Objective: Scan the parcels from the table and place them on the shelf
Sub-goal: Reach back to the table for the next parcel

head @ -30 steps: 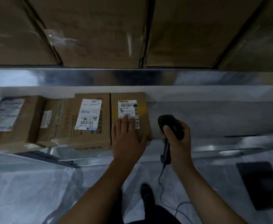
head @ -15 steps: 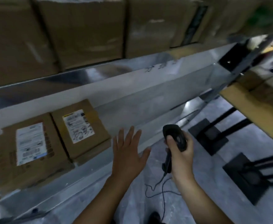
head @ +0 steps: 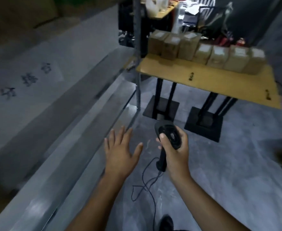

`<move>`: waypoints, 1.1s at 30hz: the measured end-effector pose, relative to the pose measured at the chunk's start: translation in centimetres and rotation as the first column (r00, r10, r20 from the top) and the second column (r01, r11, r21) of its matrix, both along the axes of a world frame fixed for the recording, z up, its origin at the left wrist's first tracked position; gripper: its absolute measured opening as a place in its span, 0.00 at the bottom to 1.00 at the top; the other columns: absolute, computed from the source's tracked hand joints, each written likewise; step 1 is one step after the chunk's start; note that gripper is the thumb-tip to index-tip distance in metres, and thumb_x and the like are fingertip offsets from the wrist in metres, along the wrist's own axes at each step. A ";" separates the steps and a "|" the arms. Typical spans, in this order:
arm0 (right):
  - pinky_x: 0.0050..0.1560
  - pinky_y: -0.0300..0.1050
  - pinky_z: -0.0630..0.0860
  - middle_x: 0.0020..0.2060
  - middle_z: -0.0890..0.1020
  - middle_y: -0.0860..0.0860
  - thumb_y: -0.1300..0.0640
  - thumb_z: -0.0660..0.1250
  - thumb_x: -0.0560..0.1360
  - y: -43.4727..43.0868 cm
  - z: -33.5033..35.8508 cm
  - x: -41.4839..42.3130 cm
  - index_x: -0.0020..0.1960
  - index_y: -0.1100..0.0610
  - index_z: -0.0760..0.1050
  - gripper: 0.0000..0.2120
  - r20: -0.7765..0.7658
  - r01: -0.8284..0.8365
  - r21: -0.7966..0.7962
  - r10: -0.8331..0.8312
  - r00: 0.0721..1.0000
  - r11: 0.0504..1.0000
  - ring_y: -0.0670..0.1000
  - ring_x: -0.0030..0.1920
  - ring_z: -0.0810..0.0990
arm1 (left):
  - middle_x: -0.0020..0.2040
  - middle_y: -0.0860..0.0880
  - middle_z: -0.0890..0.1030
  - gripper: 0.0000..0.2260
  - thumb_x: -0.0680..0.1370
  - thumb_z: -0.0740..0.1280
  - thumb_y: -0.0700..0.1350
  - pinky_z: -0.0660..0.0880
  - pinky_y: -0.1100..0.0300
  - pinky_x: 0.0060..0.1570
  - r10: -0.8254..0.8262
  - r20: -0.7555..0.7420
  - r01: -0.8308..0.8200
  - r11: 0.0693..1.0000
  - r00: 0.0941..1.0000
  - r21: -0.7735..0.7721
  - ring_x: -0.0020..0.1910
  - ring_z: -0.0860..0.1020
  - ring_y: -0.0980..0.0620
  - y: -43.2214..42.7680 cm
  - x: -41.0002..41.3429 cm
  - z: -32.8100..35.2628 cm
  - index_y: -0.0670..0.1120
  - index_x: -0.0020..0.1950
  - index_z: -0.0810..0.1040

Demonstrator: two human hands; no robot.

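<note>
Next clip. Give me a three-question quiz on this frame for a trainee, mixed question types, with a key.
1. True or false: the left hand is empty, with its fingers spread.
2. The right hand grips: A) a tape roll B) a black corded scanner C) a knife.
3. Fill in: the parcels stand in a row on the yellow ____.

Key: 1 true; 2 B; 3 table.
</note>
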State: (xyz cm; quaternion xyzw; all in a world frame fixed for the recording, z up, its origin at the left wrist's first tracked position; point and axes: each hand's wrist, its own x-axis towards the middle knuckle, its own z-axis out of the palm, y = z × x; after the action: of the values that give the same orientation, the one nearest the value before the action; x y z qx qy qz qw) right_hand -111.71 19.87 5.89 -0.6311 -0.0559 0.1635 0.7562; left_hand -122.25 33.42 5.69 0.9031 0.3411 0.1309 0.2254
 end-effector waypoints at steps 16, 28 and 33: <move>0.66 0.65 0.79 0.61 0.84 0.48 0.52 0.78 0.76 -15.2 -2.0 18.5 0.69 0.45 0.74 0.25 -0.074 0.361 -0.005 -0.360 0.930 0.933 0.54 0.62 0.84 | 0.85 0.54 0.51 0.43 0.73 0.45 0.76 0.38 0.44 0.80 -0.337 -0.143 0.337 0.941 0.930 -0.031 0.84 0.42 0.47 -11.2 23.6 -1.3 0.56 0.84 0.57; 0.53 0.52 0.83 0.61 0.83 0.52 0.53 0.76 0.78 -20.7 -1.0 36.9 0.70 0.47 0.71 0.24 -0.015 0.463 -0.177 -0.472 0.881 0.869 0.58 0.59 0.85 | 0.84 0.50 0.57 0.35 0.79 0.55 0.69 0.44 0.43 0.80 -0.569 0.004 0.566 0.816 0.822 -0.123 0.84 0.48 0.44 -16.3 47.2 -3.1 0.54 0.83 0.62; 0.53 0.51 0.83 0.62 0.83 0.50 0.45 0.77 0.73 -22.1 0.7 43.8 0.71 0.46 0.71 0.30 0.013 0.535 -0.184 -0.543 0.840 0.824 0.56 0.60 0.85 | 0.84 0.48 0.56 0.34 0.81 0.58 0.67 0.48 0.41 0.81 -0.633 -0.008 0.626 0.767 0.774 -0.137 0.84 0.48 0.42 -17.6 56.1 -3.1 0.52 0.83 0.60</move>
State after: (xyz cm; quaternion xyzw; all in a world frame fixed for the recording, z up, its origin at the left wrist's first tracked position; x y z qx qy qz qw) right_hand -67.93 -2.23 6.55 -0.6837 0.1546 -0.0397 0.7121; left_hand -66.13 15.84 2.63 0.9522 0.0322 0.0015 0.3037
